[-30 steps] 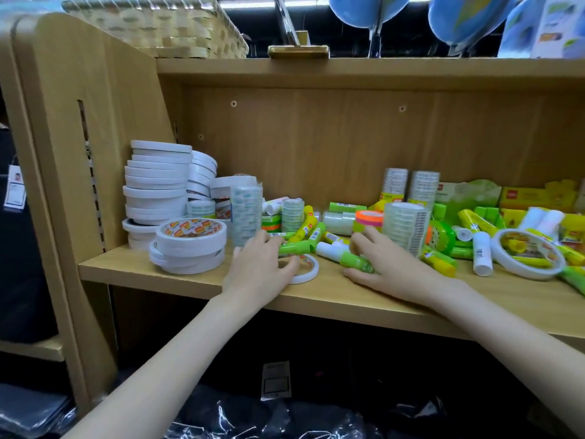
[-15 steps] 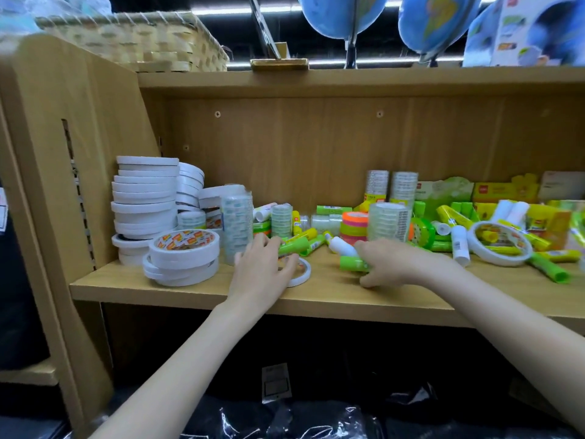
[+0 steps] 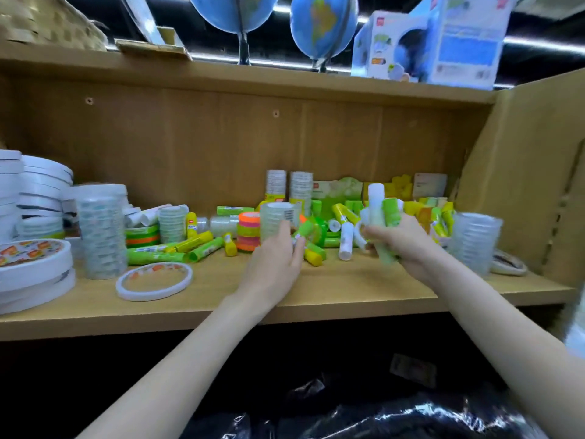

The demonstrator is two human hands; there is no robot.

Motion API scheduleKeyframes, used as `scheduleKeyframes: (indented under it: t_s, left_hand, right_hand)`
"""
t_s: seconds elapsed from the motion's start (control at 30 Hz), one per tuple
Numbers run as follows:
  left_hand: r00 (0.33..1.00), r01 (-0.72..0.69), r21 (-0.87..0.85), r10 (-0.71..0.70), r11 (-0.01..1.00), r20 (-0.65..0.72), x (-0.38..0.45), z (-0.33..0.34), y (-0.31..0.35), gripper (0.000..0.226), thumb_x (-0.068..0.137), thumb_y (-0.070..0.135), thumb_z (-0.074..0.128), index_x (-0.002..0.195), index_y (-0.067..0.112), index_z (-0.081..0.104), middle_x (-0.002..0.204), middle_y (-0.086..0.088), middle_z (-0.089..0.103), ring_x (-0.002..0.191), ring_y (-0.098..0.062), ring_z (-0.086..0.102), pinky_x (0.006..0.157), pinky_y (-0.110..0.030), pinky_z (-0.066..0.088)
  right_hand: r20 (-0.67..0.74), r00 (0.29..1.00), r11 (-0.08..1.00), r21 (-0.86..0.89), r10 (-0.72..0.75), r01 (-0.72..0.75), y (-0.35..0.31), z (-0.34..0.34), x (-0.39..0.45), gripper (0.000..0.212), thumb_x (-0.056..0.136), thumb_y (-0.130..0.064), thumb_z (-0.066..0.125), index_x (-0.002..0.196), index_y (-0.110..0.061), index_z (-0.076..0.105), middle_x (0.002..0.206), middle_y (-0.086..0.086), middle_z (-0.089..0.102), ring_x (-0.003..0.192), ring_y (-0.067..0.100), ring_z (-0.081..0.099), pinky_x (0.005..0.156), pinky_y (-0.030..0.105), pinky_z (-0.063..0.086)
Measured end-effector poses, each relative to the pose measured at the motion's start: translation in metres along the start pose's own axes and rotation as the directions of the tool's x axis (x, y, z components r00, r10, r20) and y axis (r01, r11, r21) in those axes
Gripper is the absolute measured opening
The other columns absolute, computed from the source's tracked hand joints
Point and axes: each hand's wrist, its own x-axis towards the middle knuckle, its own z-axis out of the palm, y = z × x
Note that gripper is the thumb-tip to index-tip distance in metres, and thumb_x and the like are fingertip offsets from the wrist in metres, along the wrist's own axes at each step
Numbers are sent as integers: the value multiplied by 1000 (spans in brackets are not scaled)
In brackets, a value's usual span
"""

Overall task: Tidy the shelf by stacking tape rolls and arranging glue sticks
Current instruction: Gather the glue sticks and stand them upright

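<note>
We log the wooden shelf (image 3: 332, 289), white tape rolls (image 3: 34, 267) stacked at its left end. Our right hand (image 3: 408, 245) grips a raised bundle of glue sticks (image 3: 384, 217). Our left hand (image 3: 273, 267) pinches one green glue stick (image 3: 302, 231) among the scattered sticks.

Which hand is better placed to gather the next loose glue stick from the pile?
Left. The left hand holds just one green glue stick beside the pile, while the right hand already has a full grip on a bundle of sticks.
</note>
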Motion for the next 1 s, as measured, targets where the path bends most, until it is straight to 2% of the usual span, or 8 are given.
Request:
scheduleKeyframes:
  t_s: [0.17,0.27,0.37,0.5,0.63,0.8,0.9,1.0]
  left_hand:
    - [995,-38,77,45,996,-86,28,24,9,22,97,22,42,114,9,43,87,-8,57,88,-33,59,61,-31,30]
    - [993,-105,204,113,973,-28,31,30,1,25,96,25,43,118,14,44,109,-6,59,99,-28,58,77,-38,43]
    - [992,-125,274,120,954,35,31,35,3,29,96,28,41,123,17,41,118,-1,52,103,-25,56,78,-35,42]
    - [989,-133,352,102,926,103,41,43,7,32,96,26,41,126,15,40,122,-4,49,102,-30,56,78,-43,47]
    - [972,-214,479,139,851,187,44,56,9,30,96,19,40,126,14,41,114,-6,46,100,-26,52,70,-41,48]
    - [932,-362,456,311,813,185,49,62,-1,20,68,3,69,84,2,59,78,-14,56,68,-32,58,55,-35,51]
    - [920,-389,432,312,814,239,49,64,0,22,67,5,73,84,3,58,78,-13,56,68,-31,57,58,-34,50]
    - [919,-390,413,320,823,231,48,64,-3,18,77,7,63,93,2,58,87,-15,56,78,-33,57,70,-35,43]
  right_hand:
    - [33,989,917,-373,-142,144,-11,2,84,12,74,-8,64,81,-16,58,68,4,56,58,19,55,54,29,46]
    - [154,978,578,-789,-139,207,-11,12,132,22,75,-20,66,94,-14,57,91,9,60,84,27,58,65,30,42]
    - [311,944,269,-905,-107,329,-2,17,159,49,81,-26,64,127,-17,52,124,10,56,113,32,53,81,35,47]
    - [451,877,350,-804,-169,481,18,12,168,57,83,-32,65,135,-21,46,124,13,55,116,32,50,87,39,46]
    - [381,883,395,-792,-275,465,37,8,156,62,85,-47,59,141,-36,34,138,5,35,121,26,44,81,35,42]
    - [353,836,415,-745,-420,523,43,10,146,39,90,-37,56,122,-15,55,129,9,40,114,30,43,80,35,43]
    - [376,867,547,-673,-327,498,43,13,150,38,89,-37,56,110,-6,61,122,13,45,112,34,45,95,39,38]
    - [221,896,647,-628,-384,432,45,16,146,37,89,-35,57,106,-3,63,116,17,50,111,34,45,92,35,34]
